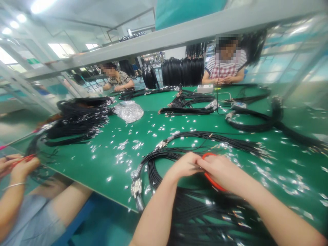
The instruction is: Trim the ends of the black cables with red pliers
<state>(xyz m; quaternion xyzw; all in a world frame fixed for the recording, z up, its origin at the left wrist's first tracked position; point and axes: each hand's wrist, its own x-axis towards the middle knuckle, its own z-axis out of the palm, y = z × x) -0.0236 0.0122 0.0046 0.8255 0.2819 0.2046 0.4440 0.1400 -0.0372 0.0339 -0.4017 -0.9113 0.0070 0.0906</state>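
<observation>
In the head view, the person's left hand and right hand meet just right of the centre of the frame. The right hand's fingers are clamped on a pair of red-handled scissors, whose handle shows above and below the hand. The left hand's fingers are bent close beside them; whether they pinch anything I cannot tell. A coiled bundle of black cables curves around to the left of the hands, and loose black cables fan out beneath them, blurred towards the bottom of the frame.

Small white scraps lie scattered over the green table. A clear plastic bag sits left of centre, next to a pile of black cables. At the left edge, a co-worker's hand is at a red-handled tool. Across the table sit a person in a checked apron, upper right, and another in a patterned shirt, upper left.
</observation>
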